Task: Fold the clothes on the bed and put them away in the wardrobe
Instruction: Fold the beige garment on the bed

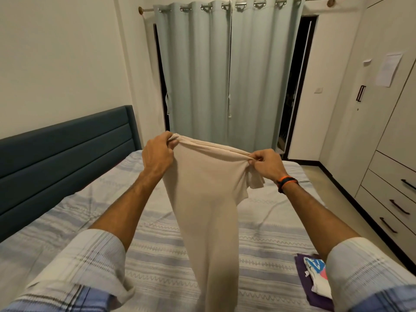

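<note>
A beige garment hangs in the air above the bed, stretched between both hands at its top edge. My left hand grips the upper left corner. At the upper right corner, my right hand pinches the bunched cloth; an orange and black band sits on that wrist. The cloth drops straight down out of the bottom of the view. A small pile of clothes, purple below and white with blue and pink print on top, lies at the bed's right edge, partly hidden by my right sleeve.
The wardrobe stands along the right wall, doors shut, with drawers below. A dark blue headboard is at the left. Pale green curtains hang at the far wall. A strip of floor runs between bed and wardrobe.
</note>
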